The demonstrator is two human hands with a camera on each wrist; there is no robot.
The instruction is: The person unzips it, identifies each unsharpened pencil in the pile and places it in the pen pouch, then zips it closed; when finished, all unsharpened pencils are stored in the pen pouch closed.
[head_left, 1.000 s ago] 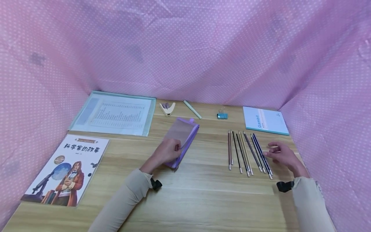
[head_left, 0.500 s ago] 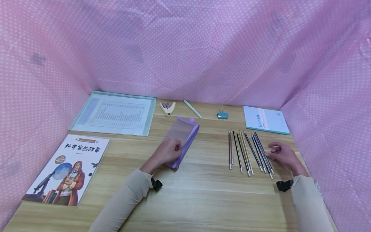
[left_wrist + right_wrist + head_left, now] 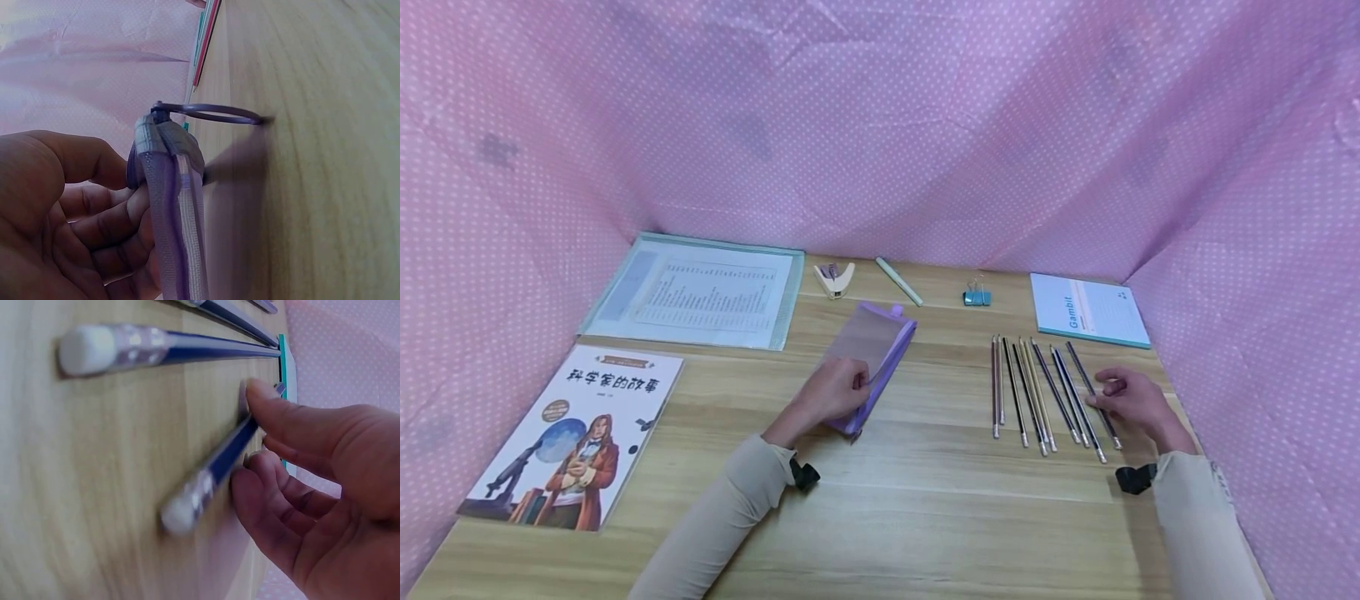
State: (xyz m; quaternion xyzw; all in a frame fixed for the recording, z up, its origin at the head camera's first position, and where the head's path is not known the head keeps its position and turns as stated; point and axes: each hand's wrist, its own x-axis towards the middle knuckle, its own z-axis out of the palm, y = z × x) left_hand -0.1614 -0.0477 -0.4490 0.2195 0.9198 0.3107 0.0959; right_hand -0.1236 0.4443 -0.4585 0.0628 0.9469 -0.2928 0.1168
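Observation:
My left hand (image 3: 831, 390) grips the edge of a purple mesh zip pencil case (image 3: 863, 332) lying at the middle of the table. In the left wrist view, the thumb and fingers press the case (image 3: 172, 219) from its side, and a ring pull (image 3: 215, 112) hangs from its zip. At the right, my right hand (image 3: 1131, 398) pinches a dark blue pencil (image 3: 230, 449) between thumb and fingers. Its white eraser (image 3: 180, 515) points toward me. Just left of it lie several more pencils (image 3: 1036, 392) side by side, some dark, some gold, with white erasers.
Along the back are a clear document folder (image 3: 784, 321), a white staple remover (image 3: 835, 283), a pale green pen (image 3: 898, 283), a teal binder clip (image 3: 977, 297) and a blue notebook (image 3: 1090, 310). An illustrated book (image 3: 580, 442) lies at left. Pink dotted cloth (image 3: 880, 167) surrounds the table.
The rightmost dark blue pencil has slid right, away from the other pencils, along with my right hand's fingers. My left hand and the pencil case have stayed put.

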